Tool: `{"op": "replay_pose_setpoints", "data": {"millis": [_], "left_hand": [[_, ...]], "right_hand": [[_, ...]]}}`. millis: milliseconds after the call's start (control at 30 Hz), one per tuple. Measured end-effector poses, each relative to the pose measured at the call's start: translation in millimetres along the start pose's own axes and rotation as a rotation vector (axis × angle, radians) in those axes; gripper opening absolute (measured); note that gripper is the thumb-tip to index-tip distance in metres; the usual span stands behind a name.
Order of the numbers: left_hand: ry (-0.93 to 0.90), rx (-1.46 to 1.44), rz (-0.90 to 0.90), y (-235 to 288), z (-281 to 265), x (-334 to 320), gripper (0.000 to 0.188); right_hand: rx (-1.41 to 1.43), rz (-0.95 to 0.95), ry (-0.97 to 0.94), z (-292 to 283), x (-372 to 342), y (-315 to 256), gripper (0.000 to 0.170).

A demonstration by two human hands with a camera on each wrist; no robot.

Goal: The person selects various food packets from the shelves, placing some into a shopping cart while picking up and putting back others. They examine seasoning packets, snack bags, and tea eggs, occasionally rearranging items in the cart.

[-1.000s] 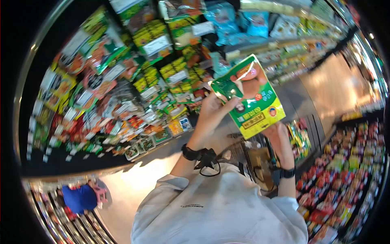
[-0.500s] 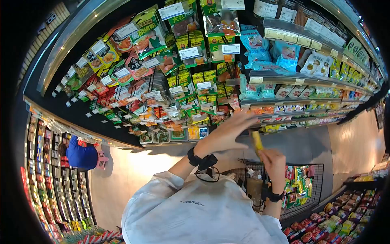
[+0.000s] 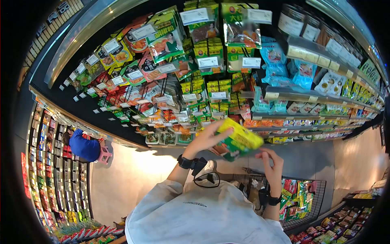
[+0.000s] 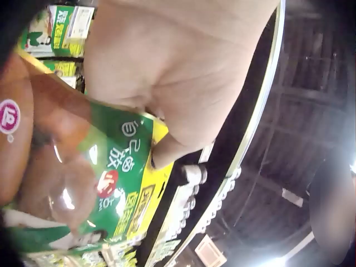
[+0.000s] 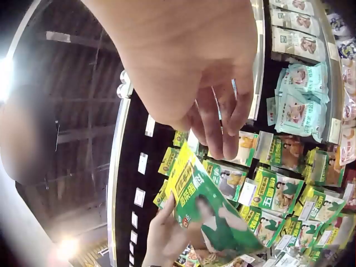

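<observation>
A green and yellow packet (image 3: 239, 140) is gripped by my left hand (image 3: 205, 140) at its left end in the head view. The left wrist view shows that hand (image 4: 167, 67) pinching the yellow edge of the packet (image 4: 114, 161), which has brown food pictured on it. My right hand (image 3: 274, 166) is beside the packet's right end, fingers loosely bent. In the right wrist view, the right hand (image 5: 189, 72) hangs over the packet (image 5: 214, 217) with nothing visibly gripped, while the left hand (image 5: 167, 236) holds the packet's far side.
Hanging packets (image 3: 195, 87) with price tags fill the rack ahead; blue bags (image 3: 276, 61) sit on shelves to the right. A wire cart (image 3: 319, 199) holding several packets stands at lower right. A person in blue (image 3: 83, 146) is beside a pink stool (image 3: 105, 155) at left.
The packet, held edge-on by my right hand half a second ago, is now in my left hand with its face turned to view. My right hand has let go of it.
</observation>
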State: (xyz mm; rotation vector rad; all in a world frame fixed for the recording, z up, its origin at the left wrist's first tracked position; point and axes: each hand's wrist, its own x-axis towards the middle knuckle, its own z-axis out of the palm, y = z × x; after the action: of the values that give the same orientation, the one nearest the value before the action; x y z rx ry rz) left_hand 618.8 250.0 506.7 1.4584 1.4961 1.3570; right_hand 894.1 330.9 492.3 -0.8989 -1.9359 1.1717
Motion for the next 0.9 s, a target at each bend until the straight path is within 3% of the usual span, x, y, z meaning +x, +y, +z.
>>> {"op": "replay_pose_setpoints", "data": {"millis": [167,300,333,433,567,800,900], "left_hand": [[0.575,-0.37,-0.038,-29.0,-95.9,7.9,0.033],[0.758,-0.508,-0.059,-60.2,-166.5,16.9,0.034],[0.752,-0.512,-0.128,-50.8,-177.9,18.5,0.033],[0.795,-0.532,0.022,-57.5,-196.2,38.5,0.029],[0.678,-0.539,0.007,-82.4,-212.9,44.1,0.022],[0.833,-0.61,-0.009,-89.1,-221.7,61.9,0.016],[0.73,-0.436,0.079,-99.3,-229.6,59.2,0.016]], "right_hand": [[0.131,0.147,0.042,24.7,21.8,3.4,0.027],[0.098,0.19,0.018,57.6,31.9,-3.8,0.029],[0.088,0.2,0.014,65.6,33.1,-2.8,0.029],[0.057,0.233,0.007,86.6,39.2,-7.0,0.029],[0.049,0.266,0.034,110.4,44.0,-24.3,0.032],[0.042,0.306,0.049,132.9,45.2,-34.2,0.031],[0.011,0.305,0.06,138.7,46.4,-40.8,0.031]]}}
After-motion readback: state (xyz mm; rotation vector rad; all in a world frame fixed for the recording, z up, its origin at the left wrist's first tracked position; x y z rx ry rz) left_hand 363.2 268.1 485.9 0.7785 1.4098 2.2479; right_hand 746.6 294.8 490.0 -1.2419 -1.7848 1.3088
